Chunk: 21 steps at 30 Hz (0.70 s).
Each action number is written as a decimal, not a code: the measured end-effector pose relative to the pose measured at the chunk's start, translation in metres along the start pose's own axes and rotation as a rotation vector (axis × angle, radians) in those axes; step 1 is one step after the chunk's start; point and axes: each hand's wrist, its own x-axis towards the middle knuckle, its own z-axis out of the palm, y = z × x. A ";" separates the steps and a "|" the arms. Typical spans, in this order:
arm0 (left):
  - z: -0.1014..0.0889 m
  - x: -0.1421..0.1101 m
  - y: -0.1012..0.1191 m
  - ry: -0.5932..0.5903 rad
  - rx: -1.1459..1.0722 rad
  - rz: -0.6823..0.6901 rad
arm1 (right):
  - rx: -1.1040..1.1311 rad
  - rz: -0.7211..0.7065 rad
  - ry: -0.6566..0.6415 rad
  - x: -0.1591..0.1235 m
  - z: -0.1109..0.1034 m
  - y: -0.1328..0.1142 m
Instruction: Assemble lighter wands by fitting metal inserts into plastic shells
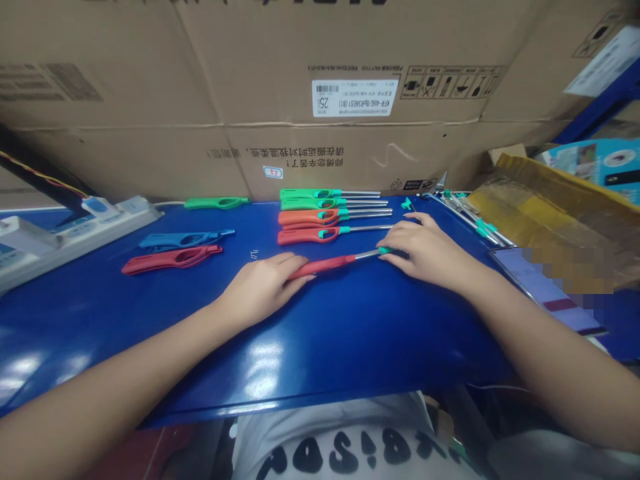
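My left hand (263, 283) is closed over the handle of a red lighter shell (325, 265) that lies on the blue table (325, 333). My right hand (425, 250) pinches the teal collar (385, 251) of a metal tube at the shell's far end. Just behind lies a row of assembled long lighters (320, 215), two green and two orange-red, with metal tubes pointing right.
Loose handle shells lie at left: a red one (173, 260), a blue one (183, 239) and a green one (216, 202). A white power strip (75, 230) sits far left. Spare metal tubes (473, 217) lie at right. Cardboard boxes (300, 100) wall the back.
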 end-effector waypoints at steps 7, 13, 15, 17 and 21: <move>0.006 -0.003 0.005 0.001 -0.094 0.061 | 0.052 -0.166 0.004 0.004 0.006 -0.026; 0.006 -0.005 0.016 -0.008 -0.302 0.049 | 0.019 -0.269 0.095 0.005 0.014 -0.047; 0.004 -0.004 0.017 -0.030 -0.393 -0.001 | 0.008 -0.307 0.141 0.005 0.014 -0.048; 0.002 -0.003 0.018 -0.087 -0.496 -0.083 | -0.010 -0.340 0.171 0.004 0.015 -0.049; -0.002 0.000 0.018 -0.238 -0.769 -0.282 | -0.029 -0.369 0.194 0.003 0.015 -0.053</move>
